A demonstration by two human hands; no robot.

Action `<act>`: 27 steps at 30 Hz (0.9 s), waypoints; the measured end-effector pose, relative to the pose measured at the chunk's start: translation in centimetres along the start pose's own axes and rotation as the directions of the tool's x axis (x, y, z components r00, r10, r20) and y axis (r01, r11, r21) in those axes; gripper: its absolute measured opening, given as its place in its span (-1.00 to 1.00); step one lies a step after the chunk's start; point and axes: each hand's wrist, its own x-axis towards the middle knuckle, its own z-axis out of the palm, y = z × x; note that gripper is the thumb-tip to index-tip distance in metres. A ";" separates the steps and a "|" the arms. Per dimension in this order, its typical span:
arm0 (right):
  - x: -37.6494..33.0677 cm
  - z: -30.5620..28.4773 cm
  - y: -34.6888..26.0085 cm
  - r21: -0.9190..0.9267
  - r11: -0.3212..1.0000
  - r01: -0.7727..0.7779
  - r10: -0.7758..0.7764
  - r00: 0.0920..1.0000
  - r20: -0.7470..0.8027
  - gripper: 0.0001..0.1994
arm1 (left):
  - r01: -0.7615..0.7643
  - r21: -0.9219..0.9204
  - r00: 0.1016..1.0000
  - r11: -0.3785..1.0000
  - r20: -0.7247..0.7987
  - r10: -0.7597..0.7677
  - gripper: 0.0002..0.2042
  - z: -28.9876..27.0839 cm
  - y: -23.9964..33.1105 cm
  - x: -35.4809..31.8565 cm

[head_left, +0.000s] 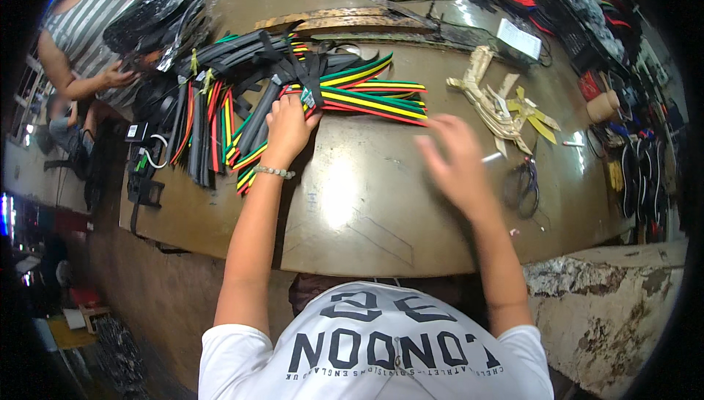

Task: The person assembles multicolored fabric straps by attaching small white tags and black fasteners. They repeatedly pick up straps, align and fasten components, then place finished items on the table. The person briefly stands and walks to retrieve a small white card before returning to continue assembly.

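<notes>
A bundle of straps striped green, yellow, black and red (374, 99) lies across the table, crossed by a black band (312, 81). Over its left end is my left hand (290, 127), with a beaded bracelet at the wrist; its fingers curl onto the straps and are partly hidden among them. At the right tips of the same bundle hovers my right hand (456, 158), smeared by motion. Its thumb and fingers stand apart, and I see nothing held in it. Whether a fingertip touches the strap ends is unclear.
More grey and striped bundles (198, 129) lie at left, beside a black box (136, 133). Cream and yellow strips (495, 103), scissors (526, 184) and a white pad (519, 39) are at right. Another person (92, 26) stands at the far left with black plastic bags (158, 22).
</notes>
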 end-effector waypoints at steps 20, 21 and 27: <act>3.9 -5.6 8.2 -0.329 0.849 -0.413 0.450 0.892 0.041 -0.75 | -0.018 -0.035 0.992 0.999 0.128 0.023 -0.38 -2.3 0.2 -2.2; 3.1 -7.0 9.0 -0.512 0.708 -0.486 0.625 0.769 0.133 -0.79 | -0.006 -0.079 0.995 0.997 0.102 0.014 -0.30 -3.2 0.6 -2.6; -4.0 -6.0 9.2 -0.485 0.871 -0.077 0.220 0.944 0.246 -0.90 | -0.280 -0.437 0.855 0.855 0.291 0.429 -0.38 -10.4 3.4 -7.3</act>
